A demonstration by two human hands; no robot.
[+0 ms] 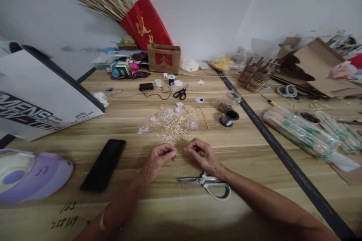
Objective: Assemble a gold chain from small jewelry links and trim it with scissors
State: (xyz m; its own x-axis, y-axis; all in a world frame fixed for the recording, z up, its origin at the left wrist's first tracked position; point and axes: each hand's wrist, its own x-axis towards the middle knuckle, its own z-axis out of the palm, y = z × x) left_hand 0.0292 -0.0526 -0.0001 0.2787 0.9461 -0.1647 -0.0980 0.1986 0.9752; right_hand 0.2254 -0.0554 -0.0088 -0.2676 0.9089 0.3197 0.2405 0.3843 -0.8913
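Pinching tiny gold beads [181,153], left hand [158,158], right hand [204,154], fingertips nearly meeting, wrists on table [254,150]

Plain white wall [212,7] behind, evenly and softly lit. Pale wood-grain desk [249,158] in planks, split by a black strip [286,158] running from the far edge toward the near right corner.

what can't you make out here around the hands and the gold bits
Head view:
- What the left hand and right hand pinch: too small, covered by curled fingers.
- Gold bits: too small to tell shapes.
- Scissors: part of the handles hidden under the right wrist.
- White box: lettering cut by the left edge.
- Purple thing: cut by the left edge.
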